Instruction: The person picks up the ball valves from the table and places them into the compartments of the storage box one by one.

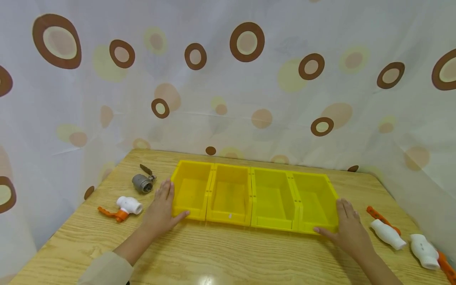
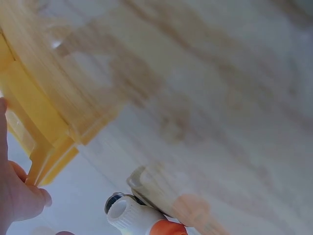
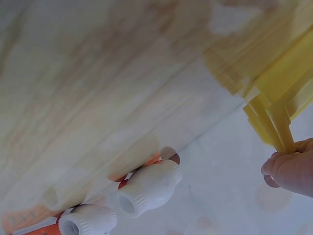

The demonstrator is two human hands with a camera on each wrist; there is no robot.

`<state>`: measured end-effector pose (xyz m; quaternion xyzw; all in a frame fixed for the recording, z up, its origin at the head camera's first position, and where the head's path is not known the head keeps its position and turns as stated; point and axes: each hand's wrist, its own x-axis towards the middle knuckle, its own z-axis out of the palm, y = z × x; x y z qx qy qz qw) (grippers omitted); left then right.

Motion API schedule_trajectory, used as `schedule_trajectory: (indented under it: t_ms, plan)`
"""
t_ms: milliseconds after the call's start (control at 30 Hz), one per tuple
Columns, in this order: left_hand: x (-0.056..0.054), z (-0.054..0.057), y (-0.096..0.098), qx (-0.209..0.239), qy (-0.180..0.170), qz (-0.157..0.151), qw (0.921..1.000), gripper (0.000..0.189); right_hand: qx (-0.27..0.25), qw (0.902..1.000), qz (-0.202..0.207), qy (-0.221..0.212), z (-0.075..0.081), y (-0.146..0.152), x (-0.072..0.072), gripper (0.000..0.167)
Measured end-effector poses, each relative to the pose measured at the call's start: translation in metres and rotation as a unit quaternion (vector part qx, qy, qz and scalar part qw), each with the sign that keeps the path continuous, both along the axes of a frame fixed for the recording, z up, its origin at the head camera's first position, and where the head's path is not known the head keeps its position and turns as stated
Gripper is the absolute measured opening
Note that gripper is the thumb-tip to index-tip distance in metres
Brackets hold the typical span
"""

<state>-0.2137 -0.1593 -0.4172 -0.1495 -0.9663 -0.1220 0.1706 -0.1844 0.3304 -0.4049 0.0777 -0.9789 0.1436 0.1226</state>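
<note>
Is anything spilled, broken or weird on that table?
Nothing looks spilled or broken. The yellow bins stand in a row. One slightly odd thing: a small white mark at the front of the second bin from the left, and I see none like it on the others. I can't tell what it is.

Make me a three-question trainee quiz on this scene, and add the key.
1. Count: how many yellow bins stand in the row?
2. True or false: the left hand and the right hand touch opposite ends of the row.
3. Fill in the blank: beyond the row's left end lie a grey valve and a white valve, whose handle is coloured ____.

Key: 1. Four. 2. True. 3. Orange.
</note>
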Motion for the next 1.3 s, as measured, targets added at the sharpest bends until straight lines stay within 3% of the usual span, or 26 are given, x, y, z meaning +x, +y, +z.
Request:
schedule_trajectory:
  t_ms: [1000,1300]
  plan:
    - [0.0027,0.0016,0.0014,-0.002,-0.007,0.004,1.0,0.092,-0.003,0.9999,-0.003,-0.01,0.0037,-0.003,0.0025,0.11]
    - [0.0073,0.0042,0.0005,-0.004,-0.01,0.009,0.9999,0.091,0.006,0.9998,-0.001,0.02,0.002,-0.0034,0.0059,0.109]
